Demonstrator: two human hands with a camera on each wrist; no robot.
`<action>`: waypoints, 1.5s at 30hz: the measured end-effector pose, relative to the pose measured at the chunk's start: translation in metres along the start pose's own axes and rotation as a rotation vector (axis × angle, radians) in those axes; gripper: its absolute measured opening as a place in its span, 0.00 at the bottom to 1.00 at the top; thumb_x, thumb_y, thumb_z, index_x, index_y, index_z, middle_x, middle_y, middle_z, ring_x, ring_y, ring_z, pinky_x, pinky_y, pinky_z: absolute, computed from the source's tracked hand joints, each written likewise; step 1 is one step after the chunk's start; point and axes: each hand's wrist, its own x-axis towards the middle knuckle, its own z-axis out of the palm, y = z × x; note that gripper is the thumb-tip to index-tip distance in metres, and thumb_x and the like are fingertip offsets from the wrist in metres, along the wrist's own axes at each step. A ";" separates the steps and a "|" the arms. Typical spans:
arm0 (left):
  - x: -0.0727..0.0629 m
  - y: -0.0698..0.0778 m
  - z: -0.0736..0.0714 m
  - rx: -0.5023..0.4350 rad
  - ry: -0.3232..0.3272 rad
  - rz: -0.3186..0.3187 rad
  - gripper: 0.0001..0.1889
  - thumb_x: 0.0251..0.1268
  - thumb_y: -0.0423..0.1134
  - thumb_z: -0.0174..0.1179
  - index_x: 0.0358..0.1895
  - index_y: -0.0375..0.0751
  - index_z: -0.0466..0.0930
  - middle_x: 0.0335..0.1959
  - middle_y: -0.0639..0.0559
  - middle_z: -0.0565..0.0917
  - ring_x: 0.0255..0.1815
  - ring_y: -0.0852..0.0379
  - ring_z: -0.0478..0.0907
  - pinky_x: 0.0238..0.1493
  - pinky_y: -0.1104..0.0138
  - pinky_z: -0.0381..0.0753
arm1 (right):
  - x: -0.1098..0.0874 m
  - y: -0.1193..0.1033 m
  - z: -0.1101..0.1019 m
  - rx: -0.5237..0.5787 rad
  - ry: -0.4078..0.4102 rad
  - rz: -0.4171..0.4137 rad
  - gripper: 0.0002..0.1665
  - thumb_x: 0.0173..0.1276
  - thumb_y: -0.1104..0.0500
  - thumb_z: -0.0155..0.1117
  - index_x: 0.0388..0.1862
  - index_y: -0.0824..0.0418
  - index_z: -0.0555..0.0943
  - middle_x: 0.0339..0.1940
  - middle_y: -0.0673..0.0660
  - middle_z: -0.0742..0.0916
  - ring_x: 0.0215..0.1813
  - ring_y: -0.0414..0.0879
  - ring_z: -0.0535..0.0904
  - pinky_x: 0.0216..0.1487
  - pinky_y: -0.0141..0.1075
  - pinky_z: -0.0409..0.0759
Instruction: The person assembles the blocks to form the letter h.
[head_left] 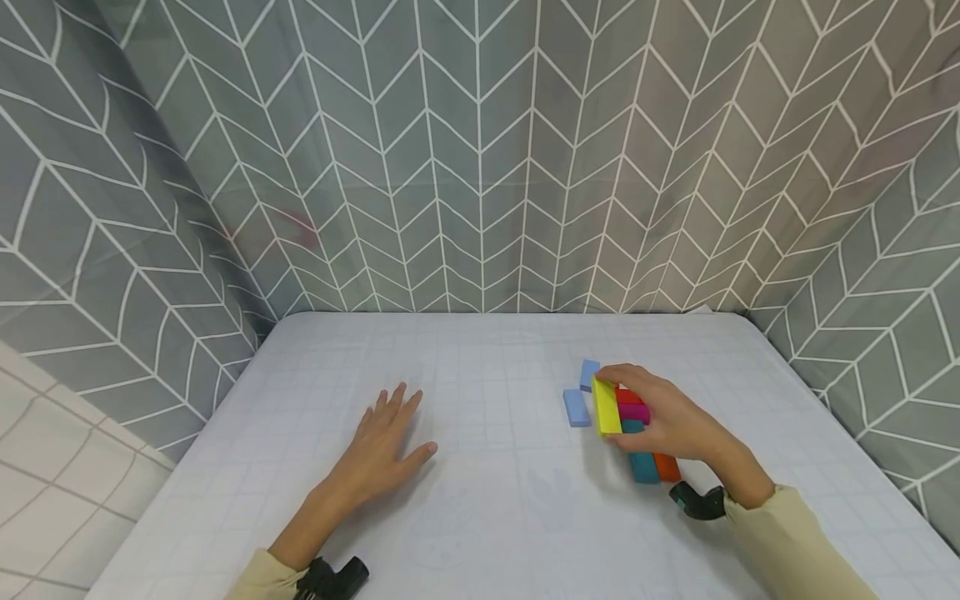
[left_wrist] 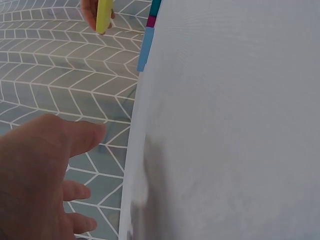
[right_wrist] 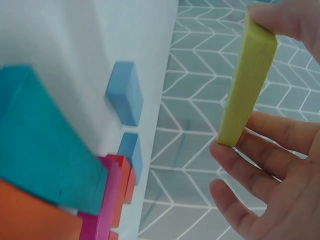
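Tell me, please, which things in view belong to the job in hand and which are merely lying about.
Likely in the job:
yellow block, held by the right hand
teal, magenta, red and orange blocks nearby
two blue blocks, probably

Seemingly just surroundings:
table
curtain

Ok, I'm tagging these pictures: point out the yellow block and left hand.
Yellow block (right_wrist: pixel 249 82), right wrist view, middle of its long face.
Left hand (head_left: pixel 373 452), head view, back of the hand.
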 end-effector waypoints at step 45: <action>-0.004 -0.002 0.002 0.003 -0.024 -0.002 0.41 0.73 0.54 0.63 0.79 0.32 0.63 0.79 0.27 0.57 0.79 0.24 0.49 0.74 0.33 0.50 | 0.012 -0.028 0.008 0.014 -0.002 -0.011 0.46 0.55 0.55 0.84 0.71 0.64 0.75 0.69 0.60 0.78 0.65 0.57 0.76 0.59 0.59 0.81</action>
